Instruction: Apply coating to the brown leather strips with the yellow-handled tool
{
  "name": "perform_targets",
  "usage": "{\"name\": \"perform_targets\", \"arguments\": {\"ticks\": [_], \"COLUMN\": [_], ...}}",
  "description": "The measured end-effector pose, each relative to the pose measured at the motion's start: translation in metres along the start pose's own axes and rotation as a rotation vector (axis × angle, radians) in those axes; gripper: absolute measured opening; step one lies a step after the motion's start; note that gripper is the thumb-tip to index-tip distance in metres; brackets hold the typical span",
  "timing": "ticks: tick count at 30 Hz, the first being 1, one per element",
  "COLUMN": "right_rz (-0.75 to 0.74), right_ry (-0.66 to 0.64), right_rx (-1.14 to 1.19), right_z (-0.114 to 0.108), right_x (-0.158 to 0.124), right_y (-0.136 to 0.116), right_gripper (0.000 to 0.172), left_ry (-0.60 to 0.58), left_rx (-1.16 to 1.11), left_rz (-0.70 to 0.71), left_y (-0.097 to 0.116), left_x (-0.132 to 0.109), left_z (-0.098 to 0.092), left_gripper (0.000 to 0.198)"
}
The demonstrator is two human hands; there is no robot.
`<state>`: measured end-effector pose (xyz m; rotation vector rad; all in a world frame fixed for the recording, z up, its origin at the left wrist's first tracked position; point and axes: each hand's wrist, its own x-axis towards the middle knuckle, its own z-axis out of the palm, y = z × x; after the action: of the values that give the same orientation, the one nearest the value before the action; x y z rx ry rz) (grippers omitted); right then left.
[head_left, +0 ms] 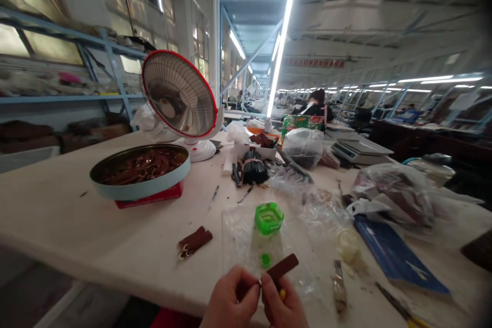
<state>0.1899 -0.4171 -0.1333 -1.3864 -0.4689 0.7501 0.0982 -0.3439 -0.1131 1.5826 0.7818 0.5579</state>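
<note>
Near the table's front edge, my left hand (233, 296) and my right hand (283, 301) meet, fingers pinched together. A flat brown leather strap (283, 266) sticks out up and right from my right hand. Between my fingertips is the strap's lower end, with a small shiny bit there that I cannot make out clearly. Something small and yellow shows between my right fingers. Just beyond my hands stand a small green cap (265, 260) and an open green container (269, 218). To the left lies a little pile of brown straps with metal rings (195, 243).
At left, a round tin (140, 189) of brown strap pieces rests on a red box (149, 197), with a heater-like fan (180, 97) behind. On the right are a blue book (400, 256), scissors (397, 305), a tape-wrapped blade (339, 287) and plastic bags (392, 189).
</note>
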Motion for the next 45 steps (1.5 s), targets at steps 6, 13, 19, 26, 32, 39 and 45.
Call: {"name": "perform_targets", "arguments": {"ticks": [6,13,19,26,32,39,45], "right_rz": [-0.017,0.155,0.285,0.285,0.256,0.078,-0.174], "right_ry": [0.023,-0.104,-0.239,-0.237,-0.164,0.026,-0.018], "right_rx": [0.059,0.171,0.291,0.331,0.323,0.28,-0.08], "right_z": [0.0,-0.01,-0.006,-0.004,-0.002,0.003,-0.002], "right_x": [0.006,0.02,0.023,0.015,0.009,-0.008,-0.013], "right_y": [0.013,0.018,0.014,0.017,0.025,0.01,-0.008], "right_gripper": [0.043,0.047,0.056,0.054,0.053,0.048,0.043], "left_ry": [0.007,-0.157,-0.214,-0.343,-0.41,-0.185,-0.098], "left_rx": [-0.021,0.021,-0.299,-0.512,-0.61,-0.373,-0.194], "left_rz": [-0.071,-0.004,-0.073,-0.098,-0.13,-0.07,-0.035], "left_y": [-0.001,-0.001,-0.012,0.0,0.007,0.0,-0.003], "left_x": [0.005,0.004,0.014,0.012,0.005,0.002,0.004], "left_z": [0.002,-0.004,-0.009,-0.009,-0.004,0.0,-0.002], "left_gripper": [0.013,0.015,0.02,0.025,0.032,0.03,0.022]}}
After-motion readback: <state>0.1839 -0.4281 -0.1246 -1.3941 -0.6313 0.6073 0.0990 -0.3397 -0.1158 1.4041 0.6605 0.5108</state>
